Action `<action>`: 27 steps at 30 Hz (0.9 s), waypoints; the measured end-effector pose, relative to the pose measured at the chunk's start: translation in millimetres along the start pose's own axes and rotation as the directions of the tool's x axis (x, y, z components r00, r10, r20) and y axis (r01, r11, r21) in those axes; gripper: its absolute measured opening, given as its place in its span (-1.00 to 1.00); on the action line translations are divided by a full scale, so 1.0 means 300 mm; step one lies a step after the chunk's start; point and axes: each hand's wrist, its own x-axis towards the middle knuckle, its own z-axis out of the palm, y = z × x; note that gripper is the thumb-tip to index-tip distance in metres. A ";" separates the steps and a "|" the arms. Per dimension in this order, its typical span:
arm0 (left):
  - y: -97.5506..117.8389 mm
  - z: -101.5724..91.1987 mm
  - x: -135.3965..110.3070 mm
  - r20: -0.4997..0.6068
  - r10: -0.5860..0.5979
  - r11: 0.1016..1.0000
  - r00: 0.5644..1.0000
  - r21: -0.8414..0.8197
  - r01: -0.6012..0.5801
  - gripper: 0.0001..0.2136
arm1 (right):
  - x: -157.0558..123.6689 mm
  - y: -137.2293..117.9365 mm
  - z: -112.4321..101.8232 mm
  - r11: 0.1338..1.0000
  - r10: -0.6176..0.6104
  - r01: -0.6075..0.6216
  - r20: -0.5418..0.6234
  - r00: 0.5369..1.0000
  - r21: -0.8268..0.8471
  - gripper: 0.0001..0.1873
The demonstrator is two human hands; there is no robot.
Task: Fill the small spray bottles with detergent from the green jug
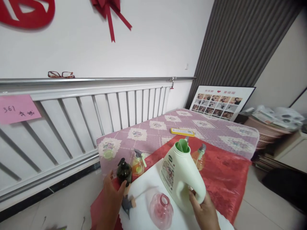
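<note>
Detergent jug [181, 179] stood upright near the front edge of the bench [230, 185], on a white cloth [146, 188] laid over the red one, and the right hand [203, 212] was curled shut around its handle from the near side, so the jug rose straight up and slightly away from that hand with its open green spout at the top. Just left of it, and lower, a pink glass bottle [161, 209] lay on the white cloth with its open mouth turned upward, closer to the right hand than to the left. The left hand [112, 199] was cupped around a dark pump bottle [124, 172] at the front left corner, fingers partly spread against its side; whether it was truly gripping could not be told. A yellow spray bottle [138, 164] stood just behind that one, an orange spray bottle [199, 158] behind the jug, half hidden. Farther back lay a flat yellow box [182, 131], well apart. A small green cap [108, 154] sat near the left edge.
</note>
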 end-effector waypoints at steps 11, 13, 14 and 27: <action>-0.002 0.110 0.118 0.227 0.051 0.999 0.973 0.004 -0.053 -0.27 | -0.002 -0.017 -0.003 0.998 -0.031 0.032 -0.010 0.999 0.052 -0.66; -0.003 0.106 0.129 0.243 0.070 0.998 0.968 -0.019 -0.067 -0.28 | -0.004 -0.025 -0.006 0.998 -0.029 0.029 -0.001 1.000 0.057 -0.64; -0.005 0.105 0.137 0.250 0.080 0.997 0.965 -0.032 -0.074 -0.27 | -0.005 -0.028 -0.007 0.998 -0.029 0.029 0.003 1.000 0.058 -0.64; -0.048 -0.049 0.018 0.084 -0.001 0.999 0.996 -0.042 0.005 -0.28 | -0.014 -0.044 -0.009 0.998 -0.034 0.034 0.006 0.999 0.056 -0.68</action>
